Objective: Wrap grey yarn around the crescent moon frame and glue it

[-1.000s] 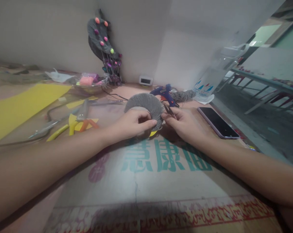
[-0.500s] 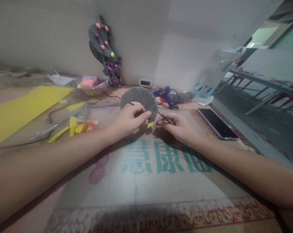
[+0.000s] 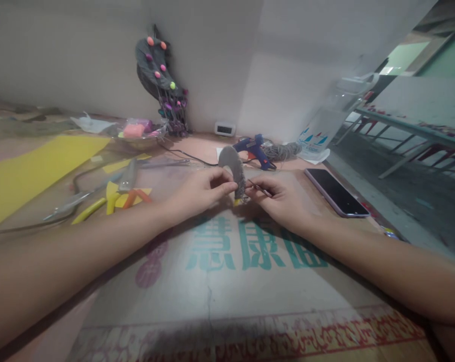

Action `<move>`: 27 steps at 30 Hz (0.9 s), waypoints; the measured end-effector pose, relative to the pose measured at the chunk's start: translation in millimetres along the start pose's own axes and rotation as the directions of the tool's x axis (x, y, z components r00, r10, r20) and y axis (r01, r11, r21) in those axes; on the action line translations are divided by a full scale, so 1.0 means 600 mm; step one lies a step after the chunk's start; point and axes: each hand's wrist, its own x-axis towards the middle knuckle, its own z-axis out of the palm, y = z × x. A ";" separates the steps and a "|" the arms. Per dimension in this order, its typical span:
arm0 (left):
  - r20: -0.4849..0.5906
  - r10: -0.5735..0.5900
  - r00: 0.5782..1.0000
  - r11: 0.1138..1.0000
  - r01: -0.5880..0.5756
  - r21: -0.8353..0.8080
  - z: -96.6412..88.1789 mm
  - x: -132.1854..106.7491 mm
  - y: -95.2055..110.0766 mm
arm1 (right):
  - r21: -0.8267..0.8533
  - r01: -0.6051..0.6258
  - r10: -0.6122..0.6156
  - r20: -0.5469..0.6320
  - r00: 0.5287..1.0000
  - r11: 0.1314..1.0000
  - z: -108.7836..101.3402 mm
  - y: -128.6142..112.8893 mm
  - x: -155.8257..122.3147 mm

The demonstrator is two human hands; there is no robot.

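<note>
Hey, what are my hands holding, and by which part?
Your left hand pinches the gray piece by its lower part. Your right hand holds a slim dark tool; its gripped part is hidden, so I can't tell which.

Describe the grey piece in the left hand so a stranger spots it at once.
Find the printed cardboard across the foreground, then the left hand above its far part. That hand pinches the grey piece, textured along its right edge. It shows none of the coloured beads that dot the grey crescent by the wall.
</note>
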 end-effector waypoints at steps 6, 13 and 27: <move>0.096 0.007 0.995 0.990 0.006 -0.139 0.004 0.002 0.004 | -0.011 0.039 -0.039 -0.007 0.999 0.999 0.004 0.002 0.000; 0.116 0.000 0.993 0.996 0.010 -0.088 0.005 0.002 -0.007 | 0.113 -0.100 0.094 0.057 0.994 0.989 0.006 0.005 0.004; 0.139 0.082 0.987 0.991 -0.066 -0.118 0.010 -0.002 0.004 | 0.531 -0.463 0.289 0.381 0.878 0.709 0.005 0.007 0.007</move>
